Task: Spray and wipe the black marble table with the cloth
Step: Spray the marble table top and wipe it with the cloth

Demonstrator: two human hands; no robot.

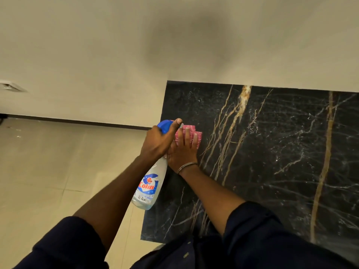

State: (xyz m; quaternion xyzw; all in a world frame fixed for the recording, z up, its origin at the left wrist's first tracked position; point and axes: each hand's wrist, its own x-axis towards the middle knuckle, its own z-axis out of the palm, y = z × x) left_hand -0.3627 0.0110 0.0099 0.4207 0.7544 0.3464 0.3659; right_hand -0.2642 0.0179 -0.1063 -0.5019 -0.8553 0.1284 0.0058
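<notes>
The black marble table (272, 152), veined in gold and white, fills the right half of the view. My left hand (158, 141) is shut on a clear spray bottle (148, 187) with a blue trigger head and a "Colin" label, held at the table's left edge. My right hand (182, 150) lies flat with fingers spread, pressing a pink cloth (197, 135) onto the marble near the left edge. The two hands touch each other. Most of the cloth is hidden under my fingers.
A cream wall (174, 45) runs behind the table, touching its far edge. Beige tiled floor (48, 171) lies to the left, with a dark skirting line along the wall. My dark blue sleeves fill the bottom of the view.
</notes>
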